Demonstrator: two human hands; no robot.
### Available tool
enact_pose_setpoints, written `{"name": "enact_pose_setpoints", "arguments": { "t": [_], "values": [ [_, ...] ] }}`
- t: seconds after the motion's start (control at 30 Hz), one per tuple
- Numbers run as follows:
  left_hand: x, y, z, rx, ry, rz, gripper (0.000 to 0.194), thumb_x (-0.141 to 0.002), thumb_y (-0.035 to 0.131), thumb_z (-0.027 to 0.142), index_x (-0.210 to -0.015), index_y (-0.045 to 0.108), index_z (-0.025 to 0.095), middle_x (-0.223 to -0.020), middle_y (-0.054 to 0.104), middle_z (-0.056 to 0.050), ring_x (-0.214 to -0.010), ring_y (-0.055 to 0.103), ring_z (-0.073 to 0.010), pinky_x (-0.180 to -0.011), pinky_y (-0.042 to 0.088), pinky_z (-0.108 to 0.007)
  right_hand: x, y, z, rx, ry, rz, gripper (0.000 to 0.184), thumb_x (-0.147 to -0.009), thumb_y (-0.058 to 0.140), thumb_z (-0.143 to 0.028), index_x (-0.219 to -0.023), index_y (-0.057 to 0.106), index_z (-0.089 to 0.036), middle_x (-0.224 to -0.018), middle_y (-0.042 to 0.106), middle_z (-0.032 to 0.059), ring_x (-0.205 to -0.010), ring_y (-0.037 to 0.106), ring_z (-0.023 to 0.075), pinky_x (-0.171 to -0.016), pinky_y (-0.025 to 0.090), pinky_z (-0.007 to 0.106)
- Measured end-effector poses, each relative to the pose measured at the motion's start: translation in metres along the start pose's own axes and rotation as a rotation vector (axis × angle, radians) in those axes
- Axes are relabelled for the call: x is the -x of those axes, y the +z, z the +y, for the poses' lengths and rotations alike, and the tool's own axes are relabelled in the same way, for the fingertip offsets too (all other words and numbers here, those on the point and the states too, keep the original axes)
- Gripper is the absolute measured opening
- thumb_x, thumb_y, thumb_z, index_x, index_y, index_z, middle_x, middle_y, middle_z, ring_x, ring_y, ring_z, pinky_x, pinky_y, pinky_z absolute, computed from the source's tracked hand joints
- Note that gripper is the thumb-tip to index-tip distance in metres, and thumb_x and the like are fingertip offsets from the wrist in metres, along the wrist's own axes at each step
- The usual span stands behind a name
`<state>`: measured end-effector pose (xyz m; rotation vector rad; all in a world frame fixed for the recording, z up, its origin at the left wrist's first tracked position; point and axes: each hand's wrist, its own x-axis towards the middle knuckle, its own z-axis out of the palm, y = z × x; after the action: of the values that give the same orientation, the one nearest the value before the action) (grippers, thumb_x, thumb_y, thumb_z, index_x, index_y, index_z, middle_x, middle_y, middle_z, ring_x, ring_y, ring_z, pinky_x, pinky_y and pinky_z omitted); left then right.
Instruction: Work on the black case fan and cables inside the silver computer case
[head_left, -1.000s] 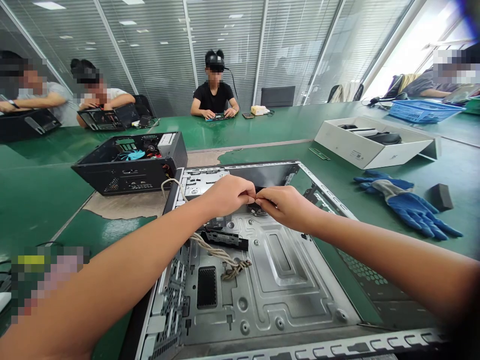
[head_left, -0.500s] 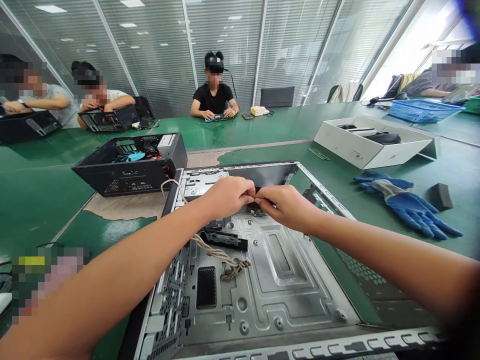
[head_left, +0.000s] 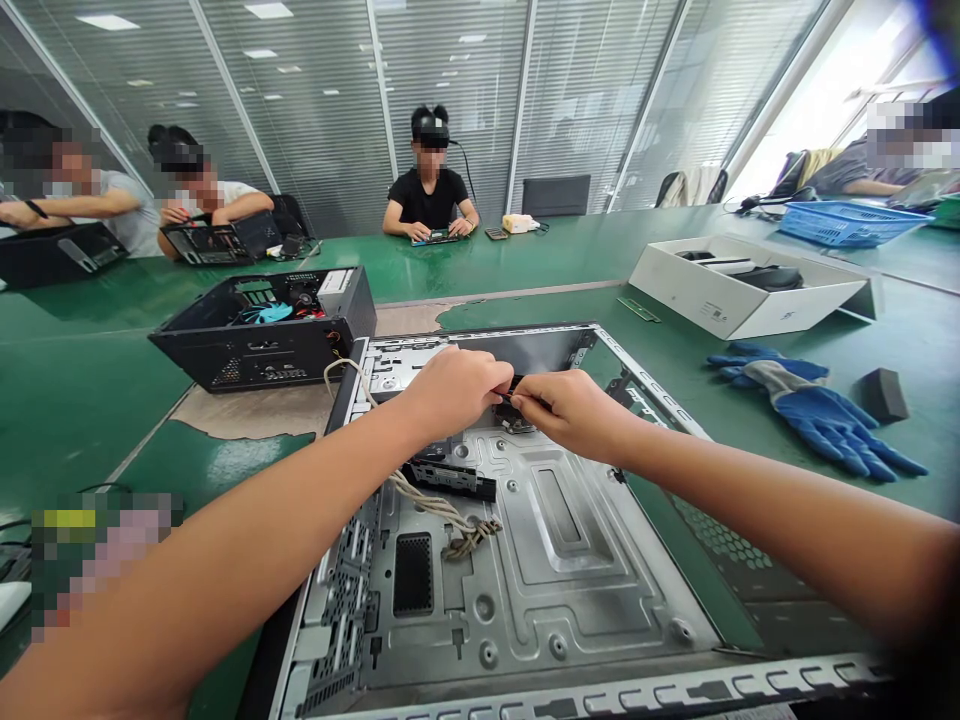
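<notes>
An empty grey metal computer case [head_left: 570,560] lies open on the green table in front of me. My left hand [head_left: 454,388] and my right hand [head_left: 574,410] meet over its far half, both pinched on a small dark part [head_left: 510,400] between their fingertips; what the part is stays hidden. A braided beige cable [head_left: 435,505] runs from the case's left wall to a knot on the case floor. A black bracket [head_left: 450,478] lies just under my left wrist.
A second black computer case [head_left: 262,325] with a blue fan stands at the back left. Blue work gloves [head_left: 817,405], a small black block [head_left: 883,392] and an open white box [head_left: 742,285] lie to the right. Several people sit around the far side of the table.
Both hands stay pinched together at the same spot; the fingertips shift slightly and the view tilts a little. Nothing else has moved.
</notes>
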<state>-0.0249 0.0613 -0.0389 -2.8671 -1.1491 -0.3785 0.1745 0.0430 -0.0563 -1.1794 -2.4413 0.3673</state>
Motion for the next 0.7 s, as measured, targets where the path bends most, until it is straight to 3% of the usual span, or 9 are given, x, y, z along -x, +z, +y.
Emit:
{"name": "enact_pose_setpoints", "arguments": {
  "t": [0.27,0.7],
  "values": [
    [-0.001,-0.004,0.006,-0.095,-0.015,-0.086,0.017,-0.094,0.049,0.018,-0.094,0.067,0.018,-0.084,0.068,-0.005,-0.073,0.059,-0.0171,-0.071,0.037,-0.032,0.0,0.001,0.004,0.015,-0.014,0.02,0.024,-0.09,0.044,-0.027,-0.069,0.054,-0.02,-0.057,0.053,-0.0006,-0.052,0.04,0.0121,-0.056,0.032,0.027],
    [-0.001,-0.001,-0.004,0.217,-0.044,-0.037,0.013,-0.087,0.054,0.017,-0.084,0.066,0.019,-0.085,0.069,-0.003,-0.078,0.059,-0.0167,-0.069,0.04,-0.029,0.001,0.001,0.003,0.056,-0.124,0.059,0.026,-0.092,0.042,-0.024,-0.076,0.062,-0.018,-0.067,0.06,0.0028,-0.059,0.048,0.0136,-0.061,0.035,0.028]
  ]
}}
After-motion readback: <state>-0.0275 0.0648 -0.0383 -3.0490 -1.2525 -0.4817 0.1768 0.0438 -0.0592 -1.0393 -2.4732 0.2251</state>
